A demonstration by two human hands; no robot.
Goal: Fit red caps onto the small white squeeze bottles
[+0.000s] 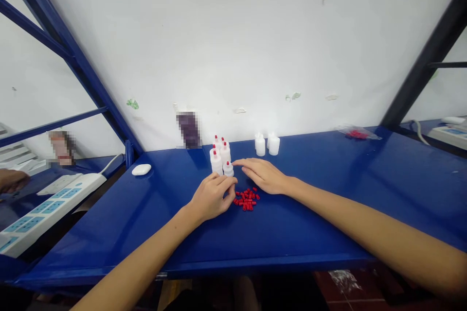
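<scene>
Several white bottles with red tips [216, 161] stand in a group on the blue table. At the front right of that group is a shorter-looking white bottle with a red tip [228, 169]. My right hand [264, 175] is beside it, fingers stretched out toward its upper part, palm down. In front of the bottles is my left hand [214, 196], its thumb and index finger brought together; whatever may be between them is too small to tell. A loose pile of small red caps [247, 199] lies between my hands, just right of the left fingertips.
Several white bottles without red tips [260, 146] stand near the wall. A clear bag with red pieces [357, 133] lies at the back right. A white case [141, 169] sits on the table [146, 223] at left, near a power strip [51, 209]. Another person's hand [12, 181] is far left.
</scene>
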